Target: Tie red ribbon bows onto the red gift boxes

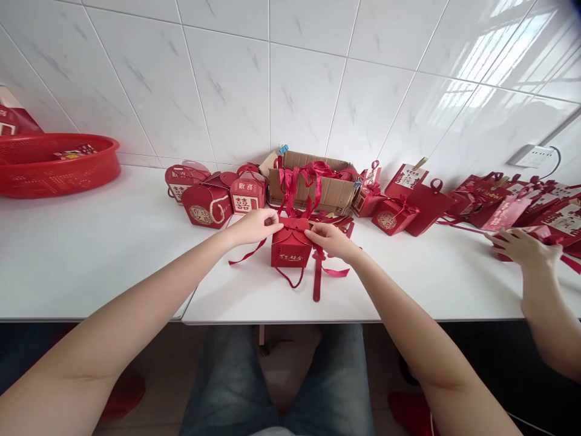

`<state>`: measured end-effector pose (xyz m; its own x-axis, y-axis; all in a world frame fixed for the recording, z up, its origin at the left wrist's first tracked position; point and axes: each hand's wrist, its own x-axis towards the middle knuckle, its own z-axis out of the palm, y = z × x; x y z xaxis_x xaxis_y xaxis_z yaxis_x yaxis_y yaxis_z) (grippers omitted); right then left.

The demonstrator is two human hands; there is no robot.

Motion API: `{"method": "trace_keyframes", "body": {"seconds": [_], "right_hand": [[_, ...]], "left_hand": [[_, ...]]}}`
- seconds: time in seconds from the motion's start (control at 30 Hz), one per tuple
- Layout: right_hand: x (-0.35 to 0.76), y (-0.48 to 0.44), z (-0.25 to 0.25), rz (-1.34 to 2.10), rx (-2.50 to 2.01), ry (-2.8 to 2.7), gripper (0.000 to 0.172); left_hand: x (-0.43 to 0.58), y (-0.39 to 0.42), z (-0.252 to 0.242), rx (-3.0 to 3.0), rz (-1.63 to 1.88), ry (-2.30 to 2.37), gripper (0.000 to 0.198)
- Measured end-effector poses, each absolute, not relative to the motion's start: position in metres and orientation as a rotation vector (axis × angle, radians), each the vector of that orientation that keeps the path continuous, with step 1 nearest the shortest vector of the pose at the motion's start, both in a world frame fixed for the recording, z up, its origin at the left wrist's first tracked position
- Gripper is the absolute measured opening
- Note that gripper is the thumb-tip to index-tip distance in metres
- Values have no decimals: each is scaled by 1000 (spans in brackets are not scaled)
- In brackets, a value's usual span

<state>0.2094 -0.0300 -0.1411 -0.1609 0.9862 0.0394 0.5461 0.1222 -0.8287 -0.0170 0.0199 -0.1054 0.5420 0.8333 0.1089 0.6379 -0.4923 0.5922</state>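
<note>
A small red gift box (290,251) with gold lettering stands upright on the white table in front of me. A dark red twisted cord handle (290,283) hangs down its front. Dark red ribbon (294,228) crosses the gathered neck, under the raised top flap. At the neck's left side, my left hand (259,226) pinches the ribbon, and one tail trails to the left. My right hand (331,240) pinches it at the right side, where another tail lies below. Beside the box lies a flat red strip (317,278).
Behind the box, a cardboard carton (333,192) holds loose red ribbons. Finished-looking red boxes (206,203) stand left, more boxes (394,213) right. A red plastic basket (59,172) sits far left. Another person's hand (529,248) touches red packaging at far right.
</note>
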Motion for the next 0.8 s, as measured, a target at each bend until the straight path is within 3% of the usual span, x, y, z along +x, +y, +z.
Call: {"method": "trace_keyframes", "body": {"seconds": [0.2,0.33,0.5,0.63,0.8], "right_hand": [[220,-29,-142,1049,-1291,-1787,38],[228,-31,-141,1352,-1167,-1685,41],[235,-31,-142,1746,-1179,-1572,61],[234,-33,-144,1889,-1051,-1408,33],[242,-36,-139,1842,-1007,-1366,28]], "left_hand": [[-25,20,-113,2289,531,1047,21],[-28,21,-119,2262,550,1014,20],[-28,21,-121,2216,534,967,22],[-26,21,-120,2220,534,982,23],[-26,18,-119,2263,542,994,23]]}}
